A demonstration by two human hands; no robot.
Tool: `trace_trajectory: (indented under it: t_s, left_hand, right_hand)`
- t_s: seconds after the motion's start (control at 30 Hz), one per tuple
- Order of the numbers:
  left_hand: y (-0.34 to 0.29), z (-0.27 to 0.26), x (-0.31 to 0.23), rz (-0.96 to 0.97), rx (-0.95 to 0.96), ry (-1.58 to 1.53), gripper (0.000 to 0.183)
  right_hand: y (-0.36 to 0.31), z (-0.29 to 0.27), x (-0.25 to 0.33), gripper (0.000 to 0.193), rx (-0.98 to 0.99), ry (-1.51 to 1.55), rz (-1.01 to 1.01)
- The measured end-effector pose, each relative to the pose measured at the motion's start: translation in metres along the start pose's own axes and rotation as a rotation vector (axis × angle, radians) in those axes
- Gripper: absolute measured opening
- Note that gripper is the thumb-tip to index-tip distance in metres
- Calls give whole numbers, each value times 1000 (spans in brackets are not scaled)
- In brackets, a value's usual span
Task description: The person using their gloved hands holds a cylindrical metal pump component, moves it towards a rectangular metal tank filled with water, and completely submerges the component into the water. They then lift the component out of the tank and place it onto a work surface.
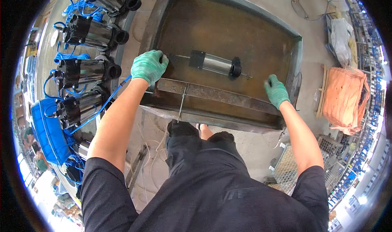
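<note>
A black-and-silver cylindrical pump [216,63] lies on its side in a metal tank [300,54] of brownish water. A thin cable [178,56] runs left from its black end to my left hand [150,67]. That hand, in a green glove, is at the tank's left rim with its fingers curled around the cable. A blue cable [122,84] emerges beside the left wrist and leads to the lower left. My right hand [277,91], also green-gloved, hovers over the tank's right end, apart from the pump. Its fingers are loosely spread and slightly blurred, with nothing visible in them.
Several similar pumps [83,73] with blue cables stand on a bench at the left, beside a blue crate [49,130]. A rusty bar [220,94] crosses the tank's near side; a thin rod [182,103] rests across it. An orange wrapped bundle [345,97] and wire baskets [292,166] are at the right.
</note>
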State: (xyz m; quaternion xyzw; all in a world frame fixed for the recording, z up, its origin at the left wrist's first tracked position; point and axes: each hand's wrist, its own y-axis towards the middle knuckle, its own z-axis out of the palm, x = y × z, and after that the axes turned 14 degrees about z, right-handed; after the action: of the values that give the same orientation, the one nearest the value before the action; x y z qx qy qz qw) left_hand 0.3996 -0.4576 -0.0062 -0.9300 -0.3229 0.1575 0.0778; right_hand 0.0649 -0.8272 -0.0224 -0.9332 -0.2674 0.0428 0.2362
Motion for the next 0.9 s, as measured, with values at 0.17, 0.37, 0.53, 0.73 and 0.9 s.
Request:
trace_trajectory:
  t_s: [0.17,0.37,0.53,0.73,0.9]
  left_hand:
    - [-2,-3,3,-11,-26,-52,35]
    - [-1,-5,2,-1,-24,-68,33]
    - [-2,-3,7,8,-19,-65,33]
    - [-3,-1,10,14,-71,-98,30]
    - [-5,-3,9,7,-70,-140,32]
  right_hand:
    - [0,-9,105,40,140,-137,-132]
    - [10,11,162,52,227,-271,-29]
    - [17,28,173,62,190,-221,106]
    - [17,36,183,63,160,-152,222]
    - [24,35,184,60,147,-152,234]
